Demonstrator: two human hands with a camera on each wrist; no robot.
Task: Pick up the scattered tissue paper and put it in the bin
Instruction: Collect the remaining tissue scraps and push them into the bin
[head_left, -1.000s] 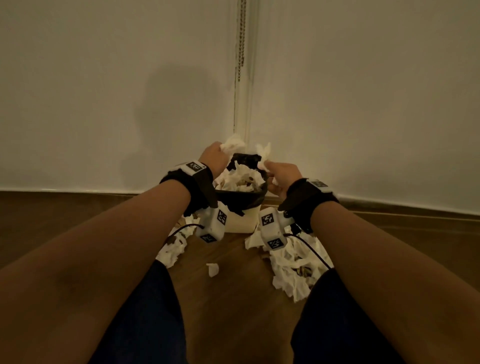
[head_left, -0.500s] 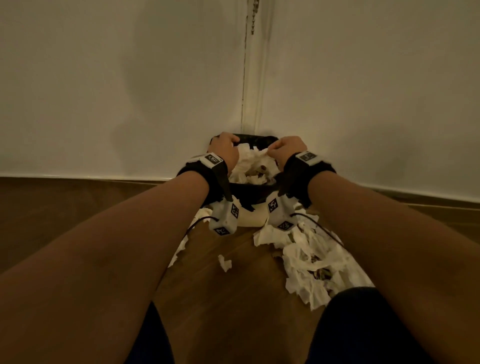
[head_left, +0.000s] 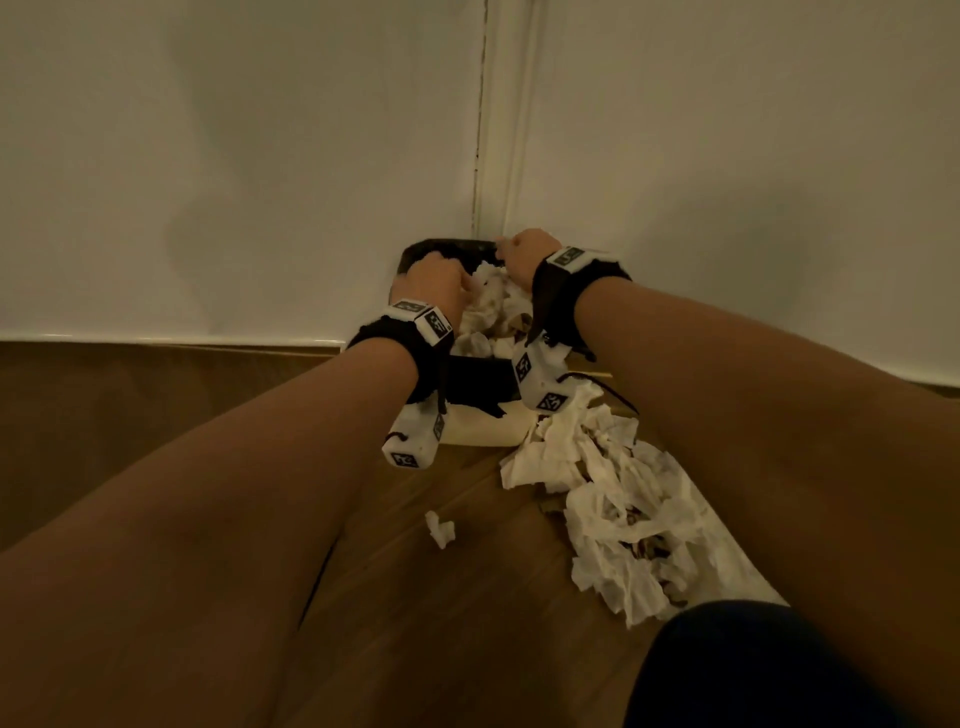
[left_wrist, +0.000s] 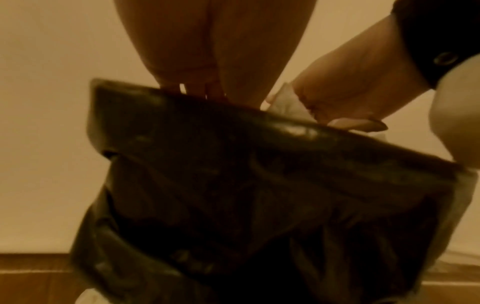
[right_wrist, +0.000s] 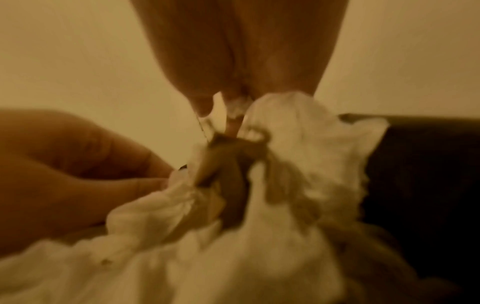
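On the floor (head_left: 395, 597), a loose tissue heap (head_left: 618, 509) lies at 4 o'clock from the black-lined bin (head_left: 475, 382) in the wall corner, where both hands, left (head_left: 434, 283) and right (head_left: 527, 249), curl into its tissue (head_left: 491, 299), seemingly packing it down for room.

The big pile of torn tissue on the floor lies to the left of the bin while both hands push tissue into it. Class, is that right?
Not quite. The head view shows the pile lying right of the bin, not left. Both the left hand and right hand are indeed at the bin, among tissue.
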